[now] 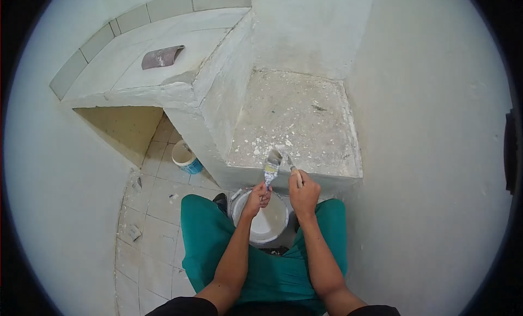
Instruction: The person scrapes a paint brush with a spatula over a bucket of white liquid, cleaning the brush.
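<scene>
My left hand (257,199) is closed round the handle of a paintbrush (272,166), whose bristles point up and whose handle is smeared with white. My right hand (304,195) grips the pale handle of a scraper (290,162), its narrow blade leaning toward the brush's bristles. Both tools meet above the front edge of a low ledge (296,111) strewn with white flakes. Under my hands, between my knees, stands a white bucket (262,241) with white paint inside, partly covered by my left hand and forearm.
On the raised white counter (128,71) at the left lies a curved, paint-spotted piece (162,57). A smaller white and blue bucket (187,157) stands on the tiled floor (158,231) by the counter opening. Debris (134,232) lies on the tiles. A wall (419,152) rises close at my right.
</scene>
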`<state>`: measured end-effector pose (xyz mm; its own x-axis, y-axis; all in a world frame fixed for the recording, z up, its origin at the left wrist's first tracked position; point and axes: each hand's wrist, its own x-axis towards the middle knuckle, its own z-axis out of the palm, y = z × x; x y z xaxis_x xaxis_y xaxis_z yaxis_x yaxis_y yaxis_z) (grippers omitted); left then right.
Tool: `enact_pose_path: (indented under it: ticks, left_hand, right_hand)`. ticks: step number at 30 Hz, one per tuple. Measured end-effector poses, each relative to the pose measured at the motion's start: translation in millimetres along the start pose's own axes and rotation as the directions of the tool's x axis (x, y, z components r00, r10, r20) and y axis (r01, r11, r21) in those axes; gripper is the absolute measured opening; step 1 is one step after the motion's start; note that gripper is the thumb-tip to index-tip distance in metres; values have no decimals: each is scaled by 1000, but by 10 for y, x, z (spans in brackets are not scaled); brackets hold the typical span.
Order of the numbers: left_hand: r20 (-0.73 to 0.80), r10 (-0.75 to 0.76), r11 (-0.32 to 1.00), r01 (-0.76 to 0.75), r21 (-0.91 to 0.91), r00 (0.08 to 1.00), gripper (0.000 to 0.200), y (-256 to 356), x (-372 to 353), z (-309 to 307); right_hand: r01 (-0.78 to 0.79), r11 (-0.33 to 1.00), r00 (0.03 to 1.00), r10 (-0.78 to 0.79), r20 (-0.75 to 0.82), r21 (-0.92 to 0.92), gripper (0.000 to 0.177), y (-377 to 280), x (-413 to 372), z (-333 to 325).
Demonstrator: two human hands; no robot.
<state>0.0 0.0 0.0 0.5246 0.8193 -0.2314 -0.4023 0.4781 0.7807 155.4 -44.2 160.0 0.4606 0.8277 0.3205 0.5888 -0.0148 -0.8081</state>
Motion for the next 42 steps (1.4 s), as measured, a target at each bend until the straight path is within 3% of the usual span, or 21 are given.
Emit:
enact_pose_path:
  ticks: [5,11,14,20,23,32,35,42]
  left_hand:
    - [-51,7,993,-13,-115,999,33,112,-33,228]
    - [-80,10,996,-3,85,997,31,127,-52,226]
    - [-81,39,997,-33,67,996,30,127,-69,246]
    - [-86,33,999,-33,7,996,34,124,-54,207]
    - [-110,29,1000,-29,-3,994,39,90,-46,185]
    - [-125,19,999,-23,-31,992,41,42,-27,96]
    - [-143,7,998,-16,-61,990,41,53,-29,106]
    - [-113,-30,999,25,-45,993,40,31,-24,41]
  right_hand:
    - [24,1000,1000,-24,12,-9,23,65,-5,-109]
    - [-66,984,997,70,-20,166,28,127,-38,44]
    - [-53,971,995,72,-74,234,31,268,-42,151]
    - [-61,963,997,69,-18,263,29,218,-61,116]
    - [-71,980,997,67,27,184,28,145,-77,38]
    - [124,992,989,-126,82,36,21,111,-106,-65]
    - [114,989,989,-103,109,-96,22,71,-105,-115]
    - [76,974,982,-35,186,-214,29,-48,-65,-164]
